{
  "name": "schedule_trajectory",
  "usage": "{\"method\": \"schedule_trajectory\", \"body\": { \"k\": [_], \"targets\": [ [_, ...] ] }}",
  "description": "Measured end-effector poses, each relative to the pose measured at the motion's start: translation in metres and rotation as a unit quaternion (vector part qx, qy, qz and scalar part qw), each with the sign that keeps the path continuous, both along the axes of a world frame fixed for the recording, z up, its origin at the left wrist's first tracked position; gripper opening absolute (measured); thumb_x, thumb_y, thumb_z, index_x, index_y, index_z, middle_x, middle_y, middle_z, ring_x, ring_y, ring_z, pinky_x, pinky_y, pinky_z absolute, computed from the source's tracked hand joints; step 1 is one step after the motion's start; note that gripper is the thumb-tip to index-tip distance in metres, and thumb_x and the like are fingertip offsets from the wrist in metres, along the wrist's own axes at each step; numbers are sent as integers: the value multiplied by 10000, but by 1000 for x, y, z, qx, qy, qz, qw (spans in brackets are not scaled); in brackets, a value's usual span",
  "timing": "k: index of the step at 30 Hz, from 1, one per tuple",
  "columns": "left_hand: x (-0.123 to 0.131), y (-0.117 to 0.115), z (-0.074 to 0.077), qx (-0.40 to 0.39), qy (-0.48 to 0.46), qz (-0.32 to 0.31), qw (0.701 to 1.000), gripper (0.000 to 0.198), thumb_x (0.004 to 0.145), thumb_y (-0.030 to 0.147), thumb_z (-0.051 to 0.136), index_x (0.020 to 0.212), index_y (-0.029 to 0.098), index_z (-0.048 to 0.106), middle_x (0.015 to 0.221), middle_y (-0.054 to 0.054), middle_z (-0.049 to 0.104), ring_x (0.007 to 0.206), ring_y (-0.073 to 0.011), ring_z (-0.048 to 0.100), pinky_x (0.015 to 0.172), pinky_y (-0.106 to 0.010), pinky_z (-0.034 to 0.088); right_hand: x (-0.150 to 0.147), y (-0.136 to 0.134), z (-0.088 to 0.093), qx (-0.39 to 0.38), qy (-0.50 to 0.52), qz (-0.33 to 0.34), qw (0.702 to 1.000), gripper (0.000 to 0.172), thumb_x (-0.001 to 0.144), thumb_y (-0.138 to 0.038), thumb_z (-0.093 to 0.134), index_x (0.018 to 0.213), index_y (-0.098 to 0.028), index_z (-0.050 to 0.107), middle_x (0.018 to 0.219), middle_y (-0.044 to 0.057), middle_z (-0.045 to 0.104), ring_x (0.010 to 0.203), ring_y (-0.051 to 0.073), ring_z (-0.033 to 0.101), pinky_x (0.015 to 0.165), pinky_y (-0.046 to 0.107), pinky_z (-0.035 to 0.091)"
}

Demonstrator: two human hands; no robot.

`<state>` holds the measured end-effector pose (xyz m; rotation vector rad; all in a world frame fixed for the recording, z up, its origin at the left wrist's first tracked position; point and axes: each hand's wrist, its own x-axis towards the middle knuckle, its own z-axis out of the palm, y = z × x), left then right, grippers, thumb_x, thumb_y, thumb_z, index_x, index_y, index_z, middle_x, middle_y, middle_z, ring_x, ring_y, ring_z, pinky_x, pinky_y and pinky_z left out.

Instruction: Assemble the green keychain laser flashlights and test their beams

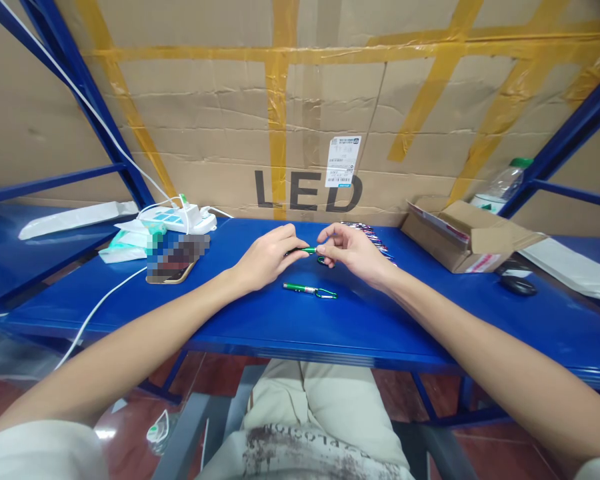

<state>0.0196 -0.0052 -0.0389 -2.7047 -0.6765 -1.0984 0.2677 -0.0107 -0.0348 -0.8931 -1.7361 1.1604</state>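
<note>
Head view: at left of the frame, a white power strip (176,217) sits behind a phone (180,270), part of it blurred, on the blue worktop (250,327). At centre, the left hand (266,259) pinches a slim green pen (311,251) just above the worktop. Below it lies a second green pen (301,289) with a clip (326,294). The right hand (355,251) curls its fingers at the held pen's right end; whether they grip, I cannot tell. Right of centre, a row of pens (376,239) shows behind that hand; farther right stands an open cardboard box (463,233).
</note>
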Motion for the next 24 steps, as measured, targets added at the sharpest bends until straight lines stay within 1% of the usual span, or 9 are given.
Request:
{"method": "schedule_trajectory", "body": {
  "k": [2,4,7,9,12,15,17,21,24],
  "targets": [
    [1,2,-1,-32,-20,-4,999,234,1095,342,633,1135,164,780,945,-64,655,864,-198,648,796,-325,533,1,2,0,14,-13,-2,1000,340,840,-397,848,1039,-225,632,690,-43,674,670,178,678,680,322,564],
    [1,4,-1,-62,-34,-4,998,215,1080,348,665,1113,182,798,928,-47,652,837,-180,645,782,-308,525,2,5,-1,38,-41,-2,998,276,873,-392,805,1018,-222,642,722,-19,700,681,190,682,691,336,564],
    [0,5,0,-99,-18,6,995,228,1076,361,673,1119,198,826,915,-43,655,823,-176,646,782,-306,517,9,11,-2,111,-132,-47,984,155,974,-372,661,945,-220,657,809,24,741,704,198,674,683,336,523],
    [0,5,2,-132,8,10,991,241,1068,375,684,1133,202,839,926,-49,677,836,-185,658,788,-317,516,15,15,-3,191,-237,-92,948,127,996,-306,607,925,-220,666,839,36,749,730,204,656,695,335,474],
    [-1,4,2,-185,46,-9,982,239,1040,403,724,1125,222,855,973,-60,734,903,-209,688,846,-343,525,23,20,-6,253,-363,-84,893,42,954,-217,660,919,-212,684,895,54,758,818,223,657,769,344,446],
    [-1,4,1,-215,69,-40,973,241,1038,430,720,1106,250,865,1045,-68,767,982,-227,705,922,-371,527,24,22,-10,261,-407,-57,873,12,950,-205,699,940,-210,698,948,68,760,902,244,660,819,347,440],
    [0,4,-1,-227,77,-50,970,258,1043,451,707,1095,258,870,1048,-69,770,979,-227,709,924,-372,527,23,21,-12,260,-424,-47,866,25,963,-198,693,944,-213,697,969,73,758,925,251,652,825,348,434],
    [0,5,-3,-233,80,-52,968,271,1046,463,702,1097,257,871,1015,-70,770,959,-226,705,911,-369,525,19,17,-14,256,-453,-41,853,80,991,-181,666,920,-217,672,974,85,743,946,267,635,840,361,425],
    [0,5,-3,-226,77,-37,970,256,1044,433,711,1122,241,861,1025,-71,766,957,-225,699,899,-366,522,18,14,-14,252,-469,-38,846,106,1029,-206,626,926,-219,646,1002,101,724,965,278,622,856,374,430]
  ]
}}
